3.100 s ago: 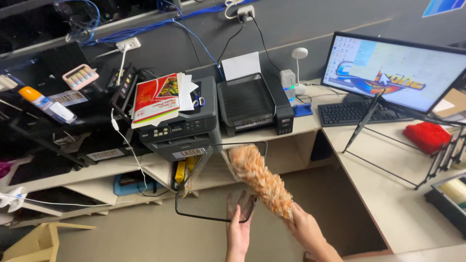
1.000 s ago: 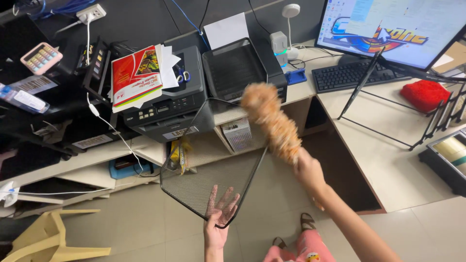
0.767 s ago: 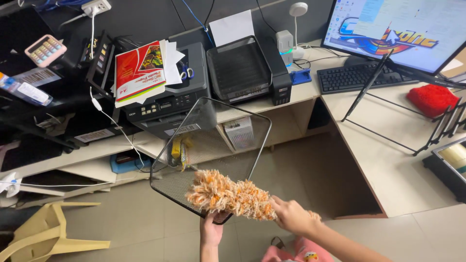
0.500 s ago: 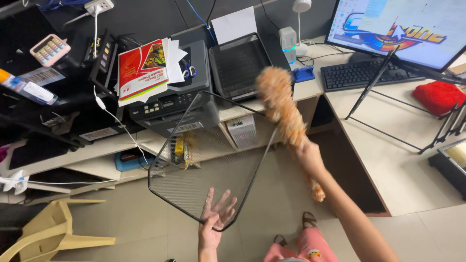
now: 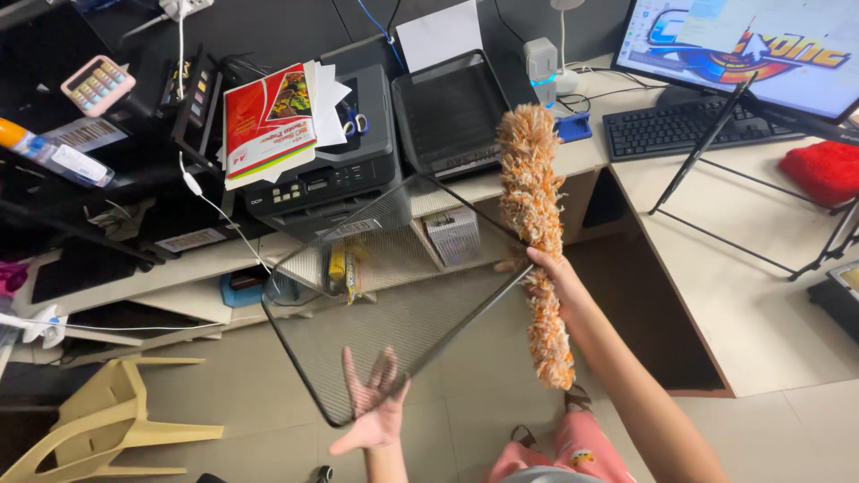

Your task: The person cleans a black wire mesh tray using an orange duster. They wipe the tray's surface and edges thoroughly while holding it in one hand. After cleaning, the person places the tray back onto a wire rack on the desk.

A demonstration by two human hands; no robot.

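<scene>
the left hand [image 5: 374,413] was spread flat, fingers fanned wide, palm pressed up against the underside of a black mesh tray [image 5: 394,295], and you could see those fingers right through the wire weave. the tray sat tilted in mid-air above the tiled floor [image 5: 787,429], its near corner resting on that open palm, its far edge lifted toward the table [image 5: 716,259]. over on the other side, the right hand [image 5: 553,279] was wrapped tight around a fluffy orange-and-cream duster [image 5: 533,224], gripping it about the middle, the fuzzy head pointing up past the tray's right edge and the tail end hanging down below the wrist. the duster stood just beside the tray's right rim, close enough that touching or not could not be told. behind all this, a black printer [image 5: 331,170] sat on the table with a red booklet [image 5: 267,121] and loose papers on top, an empty black letter tray [image 5: 447,112] next to it. further right, a black keyboard [image 5: 680,130] lay before a lit monitor [image 5: 743,45], a red cloth [image 5: 819,170] near the edge. a beige plastic chair [image 5: 107,420] lay tipped over on the floor at lower left.
</scene>
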